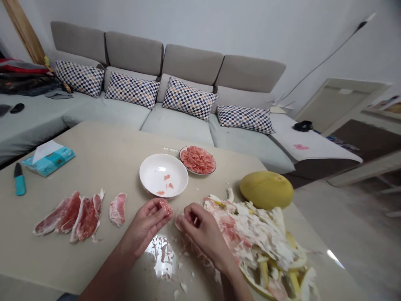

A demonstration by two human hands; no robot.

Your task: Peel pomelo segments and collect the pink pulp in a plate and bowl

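Room: long grey sofa (178,129) | checkered cushions (188,99) | white wall (219,21) | pale floor (344,217), probably tile | door (332,104) at right

The bare left hand (147,225) and right hand (203,232) hang close together over the table, just apart and not touching. The left hand turns its palm inward and up, with its fingers (159,211) curled toward the thumb in a closed pinch. The right hand sits back upward, its fingers (191,217) bent and pointing across toward the left hand, with the fingertips drawn together. Both wrists are bent slightly. The left forearm (106,278) rises from the lower-left part of the view, past the near edge of the table (46,267), while the right forearm (236,286) comes up from the bottom edge, angling inward.
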